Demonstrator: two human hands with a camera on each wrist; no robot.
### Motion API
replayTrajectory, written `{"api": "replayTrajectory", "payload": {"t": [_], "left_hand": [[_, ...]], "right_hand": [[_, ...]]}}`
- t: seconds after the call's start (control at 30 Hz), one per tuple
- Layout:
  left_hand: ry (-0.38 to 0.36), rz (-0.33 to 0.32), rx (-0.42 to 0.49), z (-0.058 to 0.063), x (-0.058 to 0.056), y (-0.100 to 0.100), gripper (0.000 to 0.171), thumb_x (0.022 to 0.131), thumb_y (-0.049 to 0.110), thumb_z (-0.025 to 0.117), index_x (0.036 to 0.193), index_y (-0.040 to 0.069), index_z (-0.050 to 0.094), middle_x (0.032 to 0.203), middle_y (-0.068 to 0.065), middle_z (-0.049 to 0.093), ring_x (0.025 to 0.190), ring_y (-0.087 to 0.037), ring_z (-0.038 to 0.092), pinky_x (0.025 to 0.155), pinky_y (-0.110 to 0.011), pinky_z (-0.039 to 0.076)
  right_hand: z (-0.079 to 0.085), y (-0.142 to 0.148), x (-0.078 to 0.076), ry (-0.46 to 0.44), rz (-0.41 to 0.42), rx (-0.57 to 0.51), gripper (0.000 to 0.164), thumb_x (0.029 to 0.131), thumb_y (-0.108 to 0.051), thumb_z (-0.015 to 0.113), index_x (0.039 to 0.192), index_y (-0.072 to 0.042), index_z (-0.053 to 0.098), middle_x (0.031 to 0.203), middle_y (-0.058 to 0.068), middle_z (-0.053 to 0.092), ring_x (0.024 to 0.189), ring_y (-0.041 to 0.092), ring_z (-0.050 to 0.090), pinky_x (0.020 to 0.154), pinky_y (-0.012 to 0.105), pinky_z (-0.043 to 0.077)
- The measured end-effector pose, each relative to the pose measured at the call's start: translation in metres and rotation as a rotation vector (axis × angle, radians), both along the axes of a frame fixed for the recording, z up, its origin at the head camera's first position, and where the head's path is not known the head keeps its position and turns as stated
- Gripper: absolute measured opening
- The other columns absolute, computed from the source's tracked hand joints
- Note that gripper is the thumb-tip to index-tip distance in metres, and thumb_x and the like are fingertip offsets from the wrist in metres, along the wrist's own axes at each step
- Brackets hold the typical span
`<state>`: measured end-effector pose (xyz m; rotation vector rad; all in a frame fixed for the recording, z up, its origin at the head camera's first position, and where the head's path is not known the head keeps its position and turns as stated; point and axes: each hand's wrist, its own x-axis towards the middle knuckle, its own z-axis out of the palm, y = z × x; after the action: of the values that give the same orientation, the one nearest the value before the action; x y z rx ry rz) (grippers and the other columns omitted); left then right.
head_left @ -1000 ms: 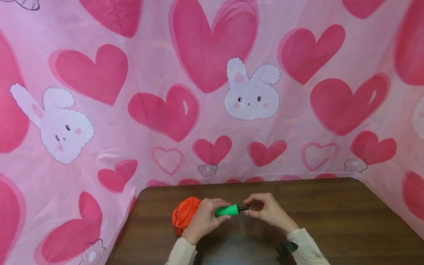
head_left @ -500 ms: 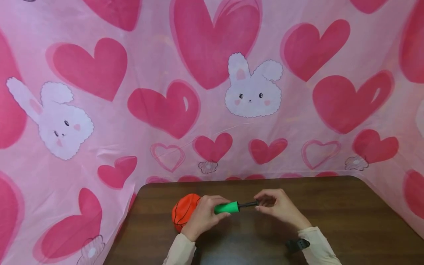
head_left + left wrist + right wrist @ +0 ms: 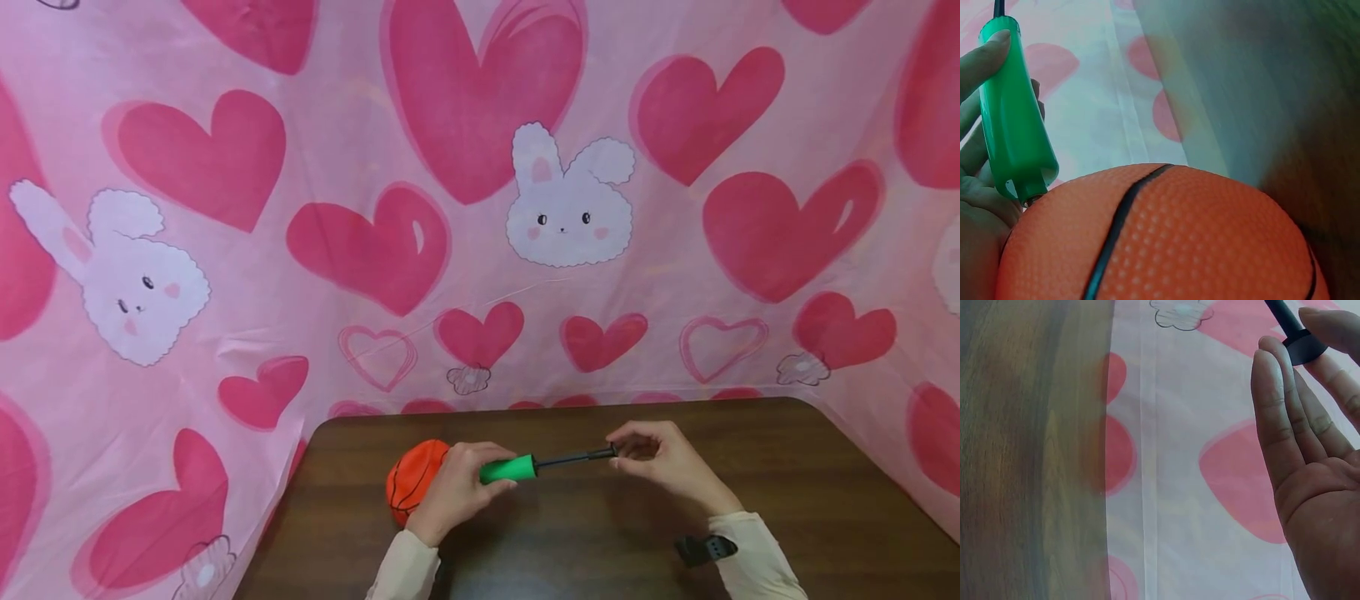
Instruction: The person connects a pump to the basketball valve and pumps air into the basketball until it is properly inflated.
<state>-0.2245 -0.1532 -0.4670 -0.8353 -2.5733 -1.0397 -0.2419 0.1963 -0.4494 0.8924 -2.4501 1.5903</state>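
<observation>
A small green hand pump (image 3: 510,469) lies nearly level above the table, gripped round its barrel by my left hand (image 3: 450,496). In the left wrist view the thumb presses along the green barrel (image 3: 1016,119), whose narrow end meets the skin of an orange toy basketball (image 3: 1197,231). Part of the ball is hidden behind the left hand in the head view. My right hand (image 3: 675,468) pinches the black end of the pump's drawn-out rod. The right wrist view shows the black handle (image 3: 1305,349) between thumb and index finger, the other fingers extended beside it.
Everything is above a dark brown wooden table (image 3: 600,542) with rounded far corners. Behind and beside it hangs a pink cloth (image 3: 480,250) printed with hearts and rabbits. A black wrist device (image 3: 707,550) sits by the right sleeve.
My right hand has moved steadily right, drawing the black rod far out of the pump's barrel. The left hand and the ball have stayed in place.
</observation>
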Motion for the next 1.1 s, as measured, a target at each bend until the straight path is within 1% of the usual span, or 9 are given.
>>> {"api": "replayTrajectory", "payload": {"t": [0.13, 0.3, 0.43, 0.57, 0.67, 0.8, 0.9, 1.0, 1.1], "left_hand": [[-0.013, -0.002, -0.004, 0.001, 0.0, 0.0, 0.034, 0.086, 0.022, 0.087, 0.118, 0.018, 0.08, 0.114, 0.005, 0.079, 0.1, -0.01, 0.071, 0.09, -0.03, 0.06], [-0.028, -0.001, 0.005, 0.0, 0.0, 0.0, 0.034, 0.086, 0.019, 0.087, 0.118, 0.018, 0.08, 0.114, 0.003, 0.08, 0.099, -0.01, 0.072, 0.09, -0.031, 0.061], [-0.019, 0.0, 0.008, -0.001, -0.001, 0.001, 0.033, 0.085, 0.018, 0.087, 0.117, 0.017, 0.08, 0.114, 0.003, 0.08, 0.098, -0.009, 0.072, 0.089, -0.031, 0.061], [-0.011, -0.006, -0.002, -0.002, 0.0, 0.002, 0.032, 0.085, 0.019, 0.087, 0.117, 0.018, 0.08, 0.114, 0.003, 0.08, 0.098, -0.008, 0.073, 0.089, -0.03, 0.061], [-0.007, 0.0, -0.005, -0.001, 0.002, 0.003, 0.033, 0.085, 0.019, 0.087, 0.117, 0.018, 0.08, 0.113, 0.003, 0.08, 0.098, -0.009, 0.073, 0.09, -0.031, 0.061], [-0.004, 0.015, 0.002, -0.001, 0.003, 0.003, 0.032, 0.084, 0.02, 0.088, 0.116, 0.018, 0.081, 0.111, 0.003, 0.081, 0.095, -0.008, 0.074, 0.088, -0.03, 0.062], [-0.015, 0.021, 0.01, 0.0, 0.003, 0.004, 0.031, 0.084, 0.02, 0.088, 0.115, 0.019, 0.081, 0.11, 0.003, 0.081, 0.093, -0.006, 0.073, 0.087, -0.028, 0.062], [-0.02, 0.017, 0.017, 0.0, 0.003, 0.005, 0.031, 0.084, 0.019, 0.088, 0.114, 0.019, 0.081, 0.109, 0.004, 0.081, 0.091, -0.004, 0.073, 0.086, -0.026, 0.061], [-0.004, 0.009, 0.017, -0.001, 0.001, 0.006, 0.031, 0.083, 0.018, 0.089, 0.114, 0.018, 0.082, 0.108, 0.003, 0.081, 0.089, -0.004, 0.072, 0.086, -0.026, 0.061]], "right_hand": [[0.001, -0.001, 0.0, 0.01, 0.009, -0.006, 0.022, 0.087, 0.002, 0.078, 0.108, -0.004, 0.075, 0.092, 0.016, 0.077, 0.077, 0.008, 0.072, 0.07, 0.027, 0.061], [-0.001, -0.004, -0.002, 0.051, 0.006, -0.034, 0.022, 0.085, 0.004, 0.079, 0.105, -0.001, 0.075, 0.089, 0.013, 0.077, 0.075, 0.007, 0.071, 0.068, 0.027, 0.061], [-0.006, -0.011, -0.003, 0.035, 0.002, -0.048, 0.02, 0.085, 0.003, 0.08, 0.105, 0.001, 0.076, 0.089, 0.011, 0.077, 0.074, 0.006, 0.071, 0.067, 0.026, 0.061], [-0.011, -0.024, -0.004, 0.019, 0.006, -0.054, 0.02, 0.084, 0.001, 0.081, 0.104, 0.002, 0.077, 0.088, 0.015, 0.077, 0.073, 0.005, 0.071, 0.067, 0.027, 0.062], [-0.015, -0.037, -0.005, 0.022, 0.016, -0.045, 0.021, 0.084, -0.001, 0.083, 0.103, 0.0, 0.078, 0.088, 0.017, 0.077, 0.073, 0.005, 0.071, 0.067, 0.027, 0.062], [-0.017, -0.056, -0.007, 0.017, 0.036, -0.026, 0.02, 0.084, -0.006, 0.085, 0.104, -0.004, 0.079, 0.09, 0.014, 0.078, 0.073, 0.004, 0.07, 0.068, 0.027, 0.061], [-0.018, -0.068, -0.008, 0.011, 0.059, -0.02, 0.02, 0.085, -0.008, 0.085, 0.104, -0.006, 0.079, 0.091, 0.014, 0.079, 0.074, 0.004, 0.07, 0.069, 0.027, 0.062], [-0.019, -0.077, -0.009, 0.002, 0.085, -0.013, 0.021, 0.086, -0.01, 0.084, 0.106, -0.006, 0.08, 0.094, 0.014, 0.079, 0.075, 0.005, 0.071, 0.071, 0.027, 0.062], [-0.018, -0.08, -0.009, -0.003, 0.095, -0.016, 0.021, 0.087, -0.011, 0.084, 0.107, -0.007, 0.08, 0.096, 0.014, 0.079, 0.076, 0.007, 0.071, 0.072, 0.027, 0.062]]}}
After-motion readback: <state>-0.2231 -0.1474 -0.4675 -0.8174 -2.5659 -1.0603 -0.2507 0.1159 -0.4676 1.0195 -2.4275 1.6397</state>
